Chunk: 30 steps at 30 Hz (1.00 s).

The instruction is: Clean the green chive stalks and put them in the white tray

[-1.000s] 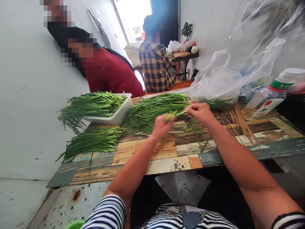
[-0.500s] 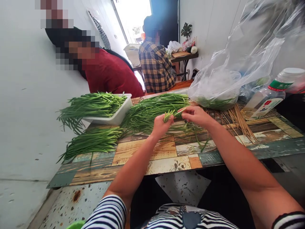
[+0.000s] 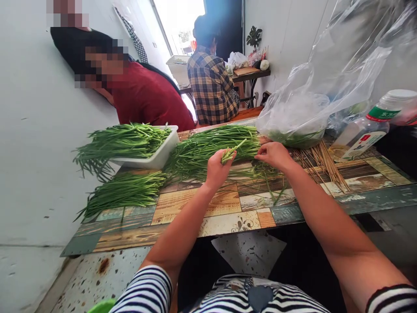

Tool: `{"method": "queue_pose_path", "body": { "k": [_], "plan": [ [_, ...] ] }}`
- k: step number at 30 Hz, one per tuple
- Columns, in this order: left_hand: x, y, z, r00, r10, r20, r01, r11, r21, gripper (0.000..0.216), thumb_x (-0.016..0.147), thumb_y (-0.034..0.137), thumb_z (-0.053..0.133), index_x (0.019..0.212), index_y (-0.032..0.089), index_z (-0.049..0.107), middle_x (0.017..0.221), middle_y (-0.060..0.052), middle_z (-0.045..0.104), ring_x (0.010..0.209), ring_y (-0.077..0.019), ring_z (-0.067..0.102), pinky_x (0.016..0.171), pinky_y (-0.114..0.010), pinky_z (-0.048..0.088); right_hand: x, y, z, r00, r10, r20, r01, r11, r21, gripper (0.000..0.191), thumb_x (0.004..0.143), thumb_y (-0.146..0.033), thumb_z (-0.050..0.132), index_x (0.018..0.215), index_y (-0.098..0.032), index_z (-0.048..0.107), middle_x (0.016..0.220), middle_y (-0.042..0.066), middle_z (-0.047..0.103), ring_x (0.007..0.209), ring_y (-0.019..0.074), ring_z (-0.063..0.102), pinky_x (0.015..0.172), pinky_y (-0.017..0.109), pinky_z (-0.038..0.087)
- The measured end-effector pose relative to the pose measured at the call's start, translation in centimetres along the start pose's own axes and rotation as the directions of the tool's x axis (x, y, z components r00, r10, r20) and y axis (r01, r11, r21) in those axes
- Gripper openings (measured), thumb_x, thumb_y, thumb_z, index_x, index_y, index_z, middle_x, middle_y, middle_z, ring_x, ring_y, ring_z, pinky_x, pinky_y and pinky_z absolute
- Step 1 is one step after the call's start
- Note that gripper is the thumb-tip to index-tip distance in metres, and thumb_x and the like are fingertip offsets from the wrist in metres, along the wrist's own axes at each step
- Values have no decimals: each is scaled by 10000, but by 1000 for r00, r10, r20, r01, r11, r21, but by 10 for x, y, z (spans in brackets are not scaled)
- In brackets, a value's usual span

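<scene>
While the left hand grips a small bunch of green stalks above the table, the right hand (its hold cannot be made out) is beside the larger pile; sorting seems under way, the next pick likely needing a light pinch.

At the right, a bottle's green band reads "东方"; its lower label is too small to read.
</scene>
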State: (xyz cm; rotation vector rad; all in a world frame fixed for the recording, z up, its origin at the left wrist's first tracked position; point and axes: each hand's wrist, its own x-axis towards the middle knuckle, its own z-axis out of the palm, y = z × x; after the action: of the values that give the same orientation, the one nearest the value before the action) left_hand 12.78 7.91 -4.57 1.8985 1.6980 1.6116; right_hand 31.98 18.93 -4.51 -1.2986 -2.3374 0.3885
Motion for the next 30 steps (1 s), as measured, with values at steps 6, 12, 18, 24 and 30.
{"method": "queue_pose_path", "body": {
  "k": [6, 12, 18, 24, 30],
  "plan": [
    [-2, -4, 1, 999, 39, 21, -41, 994, 103, 204, 886, 327, 550, 829, 175, 673, 832, -21, 692, 779, -144, 607, 762, -262, 418, -5, -6, -3, 959, -281, -31, 282, 946, 160, 147, 770, -267, 624, 752, -168, 730, 713, 35, 672, 667, 147, 568, 606, 254, 375],
    [-5, 2, 0, 953, 84, 292, -183, 927, 329, 223, 850, 210, 556, 1043, 218, 668, 971, -37, 699, 925, -190, 597, 821, -310, 367, -14, -15, -20, 917, -383, 114, 278, 817, 506, 321, 771, -445, 612, 679, -145, 681, 556, -20, 548, 532, 94, 432, 502, 235, 292],
    [-5, 2, 1, 928, 128, 350, -250, 910, 331, 172, 809, 143, 542, 877, 194, 692, 823, -35, 664, 812, -185, 583, 742, -305, 384, -8, -2, -22, 955, -296, 28, 226, 785, 577, 385, 712, -522, 663, 631, -146, 674, 526, -22, 521, 511, 86, 399, 482, 240, 277],
    [-2, -5, 2, 976, 177, 123, -194, 972, 136, 164, 848, 270, 585, 740, 178, 667, 845, -49, 630, 812, -160, 566, 731, -271, 432, 4, 14, -19, 973, 93, -209, 2, 910, 414, 454, 831, -480, 505, 549, -155, 650, 459, 11, 514, 455, 114, 437, 475, 259, 288],
    [-2, -8, 3, 996, 77, 52, -76, 997, -7, 176, 889, 309, 536, 832, 186, 648, 754, -9, 650, 698, -127, 590, 678, -241, 448, 9, 17, 5, 991, -96, -95, 99, 995, 27, 105, 717, -212, 639, 761, -179, 728, 742, 29, 680, 691, 167, 584, 622, 264, 384]
  ]
}}
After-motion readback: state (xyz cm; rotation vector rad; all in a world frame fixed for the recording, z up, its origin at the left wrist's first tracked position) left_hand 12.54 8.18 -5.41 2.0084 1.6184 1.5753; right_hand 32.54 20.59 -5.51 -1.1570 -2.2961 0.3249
